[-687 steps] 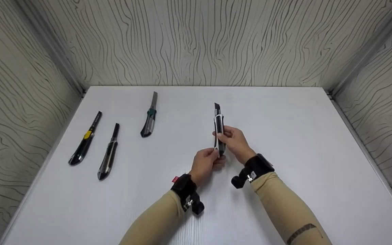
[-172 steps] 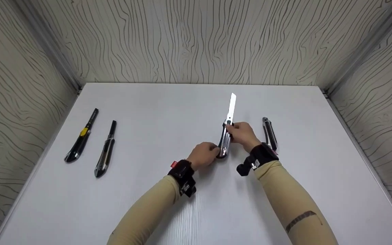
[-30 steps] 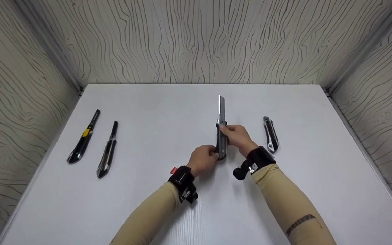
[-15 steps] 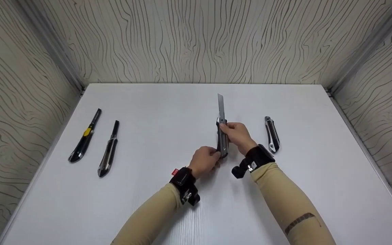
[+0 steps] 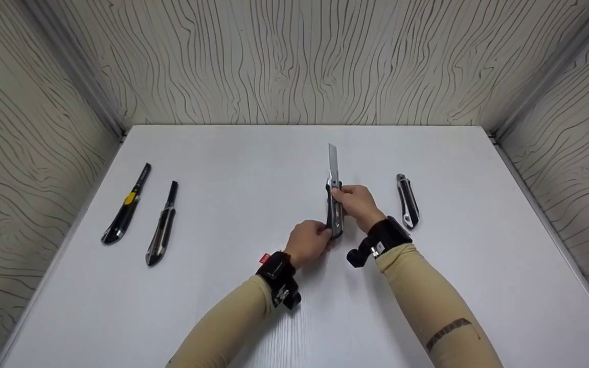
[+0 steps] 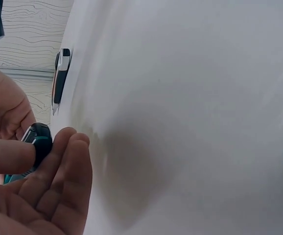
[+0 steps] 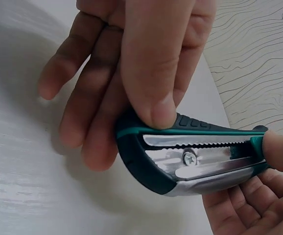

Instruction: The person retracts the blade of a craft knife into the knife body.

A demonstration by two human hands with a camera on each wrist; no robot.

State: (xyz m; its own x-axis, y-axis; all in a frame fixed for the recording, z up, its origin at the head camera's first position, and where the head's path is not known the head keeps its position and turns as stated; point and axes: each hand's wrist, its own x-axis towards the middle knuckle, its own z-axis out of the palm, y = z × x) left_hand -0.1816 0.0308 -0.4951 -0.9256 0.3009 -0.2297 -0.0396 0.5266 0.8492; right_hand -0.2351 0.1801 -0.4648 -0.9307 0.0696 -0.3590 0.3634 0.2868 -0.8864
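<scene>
A snap-off utility knife [image 5: 335, 217] with a black, green and silver handle is held above the table's middle, its long blade [image 5: 333, 159] pointing away from me. My left hand [image 5: 309, 240] pinches the butt end between thumb and fingers. Further up the handle, my right hand [image 5: 360, 203] grips it, with the thumb on the green slider [image 7: 255, 148]. In the right wrist view, a screw [image 7: 190, 157] shows inside the toothed metal channel. The left wrist view shows the dark butt [image 6: 42, 139] under my left thumb.
Two utility knives with dark blades extended lie at the left: one with a yellow slider [image 5: 122, 212], one black and silver [image 5: 161, 230]. A black-and-white utility knife [image 5: 408, 202], blade mostly retracted, lies right of my hands. Patterned walls [image 5: 294, 61] border the white table [image 5: 478, 214].
The black-and-white knife, earlier in my hands with its blade out, now lies at the right, retracted. The green knife has come from the back left into both hands. Little differs over the last second.
</scene>
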